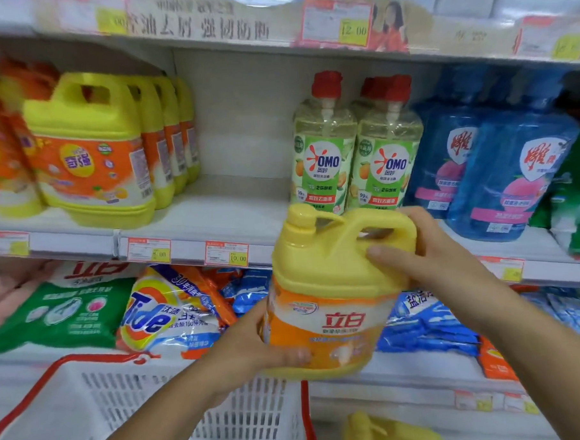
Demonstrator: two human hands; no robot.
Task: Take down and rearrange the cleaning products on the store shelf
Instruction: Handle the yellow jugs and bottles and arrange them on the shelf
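Jug (332, 301) in mid-air, yellow with an orange label, held between both hands in front of the shelves. The right hand (426, 257) wraps its fingers over the handle (382, 222), thumb pressed on the shoulder. The left hand (254, 341) cups the lower side, thumb laid across the label. Below the left hand sits a white basket (123, 393). Up and left of the hands is a bare stretch of shelf (234, 202). Just above the right hand stand two OMO bottles (325, 151).

I'd say the jug looks full and heavy, and the label looks slick. If the right hand lets go early, the left may not hold it, and it would drop towards the basket. If it's lifted carelessly towards that gap, its cap could clip the bottles and topple them.
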